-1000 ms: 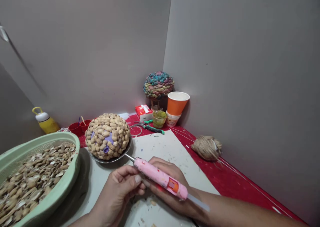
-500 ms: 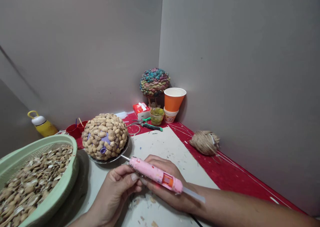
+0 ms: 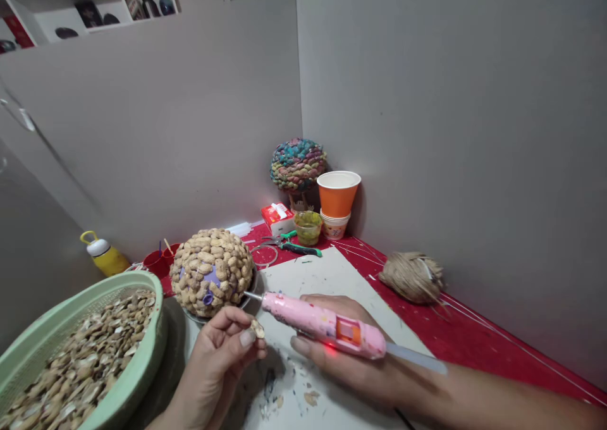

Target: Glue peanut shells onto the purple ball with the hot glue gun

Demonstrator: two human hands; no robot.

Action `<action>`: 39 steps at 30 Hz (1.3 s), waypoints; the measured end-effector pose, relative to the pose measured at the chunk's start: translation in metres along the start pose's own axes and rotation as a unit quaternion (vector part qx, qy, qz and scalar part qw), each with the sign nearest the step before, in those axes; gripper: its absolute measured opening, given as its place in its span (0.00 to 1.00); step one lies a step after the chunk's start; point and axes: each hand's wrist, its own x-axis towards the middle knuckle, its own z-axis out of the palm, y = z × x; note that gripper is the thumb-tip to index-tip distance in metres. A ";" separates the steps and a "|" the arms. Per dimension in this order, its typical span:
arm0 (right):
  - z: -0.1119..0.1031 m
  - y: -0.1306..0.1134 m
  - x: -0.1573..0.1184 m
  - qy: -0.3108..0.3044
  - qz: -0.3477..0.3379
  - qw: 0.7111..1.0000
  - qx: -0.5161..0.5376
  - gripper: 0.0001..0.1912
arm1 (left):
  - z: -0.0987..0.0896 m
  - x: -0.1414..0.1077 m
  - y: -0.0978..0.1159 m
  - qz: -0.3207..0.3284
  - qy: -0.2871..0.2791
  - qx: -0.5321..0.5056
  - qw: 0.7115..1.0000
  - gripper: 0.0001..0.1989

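My left hand [image 3: 220, 351] pinches a peanut shell [image 3: 257, 329] between thumb and fingers, its pale hollow side partly showing. My right hand [image 3: 341, 348] is wrapped round a pink hot glue gun [image 3: 322, 322], with a clear glue stick [image 3: 417, 357] poking out of its back end. The metal nozzle points left, above the shell and apart from it. Just beyond my left hand, a ball covered in peanut shells [image 3: 213, 262] rests in a metal dish [image 3: 256, 284]. Purple balloon surface shows through a gap in its front.
A green basket [image 3: 156, 303] of peanut shells stands at left, with a yellow bottle [image 3: 111, 259] behind. Toward the corner are pliers [image 3: 301, 248], a tissue pack [image 3: 278, 218], a plastic cup [image 3: 308, 227], an orange paper cup [image 3: 338, 196] and a coloured shell tree [image 3: 298, 164]. Twine [image 3: 412, 278] lies right.
My hands have moved apart, the right one going rightward with the glue gun. The shell in my left fingers now shows. The view has tilted up, bringing shelves into sight.
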 end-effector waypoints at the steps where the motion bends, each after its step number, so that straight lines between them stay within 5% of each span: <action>1: -0.004 -0.002 0.001 -0.020 -0.008 1.000 -0.004 0.12 | 0.000 -0.001 0.002 0.012 0.003 0.005 1.000 0.08; 7: -0.016 -0.010 0.006 -0.072 -0.082 0.991 -0.074 0.16 | -0.002 -0.001 0.016 0.076 0.038 0.019 0.996 0.08; 13: -0.011 -0.007 0.005 -0.107 -0.075 0.985 -0.116 0.16 | -0.006 0.002 0.020 0.116 0.051 0.044 0.991 0.07; 20: -0.005 -0.003 0.004 -0.079 -0.144 0.972 -0.167 0.17 | -0.008 0.001 0.016 0.134 0.074 0.080 0.985 0.10; 39: -0.001 0.015 0.004 -0.064 -0.166 0.969 -0.174 0.15 | -0.013 0.003 0.011 0.205 0.096 0.185 0.956 0.14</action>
